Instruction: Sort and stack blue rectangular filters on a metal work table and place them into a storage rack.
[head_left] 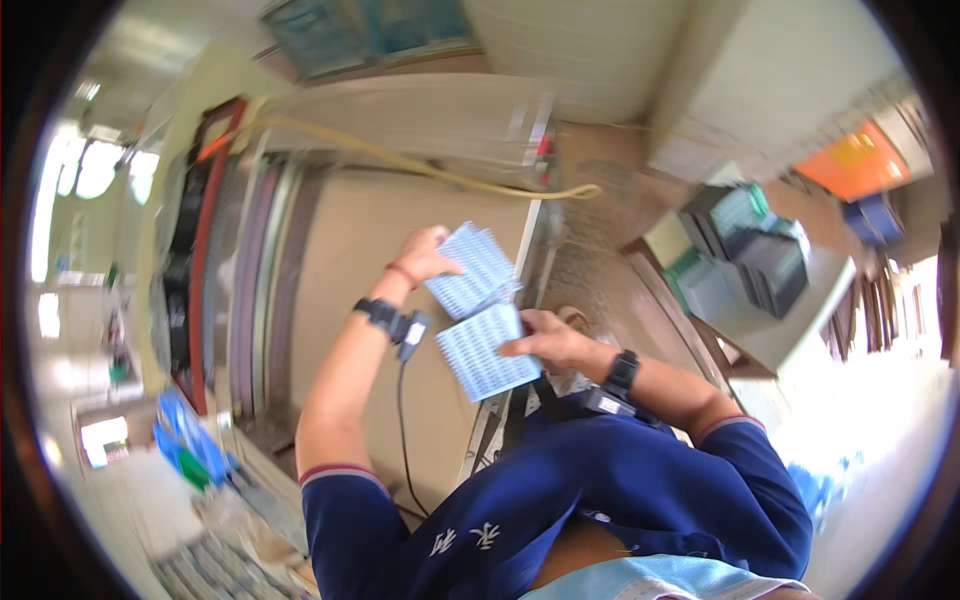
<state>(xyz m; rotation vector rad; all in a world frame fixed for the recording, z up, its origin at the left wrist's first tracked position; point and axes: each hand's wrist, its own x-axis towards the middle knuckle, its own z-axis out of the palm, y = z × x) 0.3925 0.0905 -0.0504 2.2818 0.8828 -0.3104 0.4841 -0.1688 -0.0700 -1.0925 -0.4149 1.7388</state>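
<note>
My left hand (428,258) grips a light-blue square panel (473,265) covered in rows of small dark marks. More than one layer seems to show at its far edge. In my right hand (548,338) is a second panel (487,352) of the same kind, with the thumb lying over its face. The two panels are held side by side, nearly touching, above a beige work surface (350,260). Both hands' fingers are partly hidden behind the panels. A black band with a small device sits on each wrist, and a cable hangs from the left one.
A yellow hose (400,160) runs across the far side of the work surface. To the right, dark and glassy stacks (770,270) rest on a pale table (810,310). An orange box (855,160) stands farther back. At the left lie blue plastic bags (185,440).
</note>
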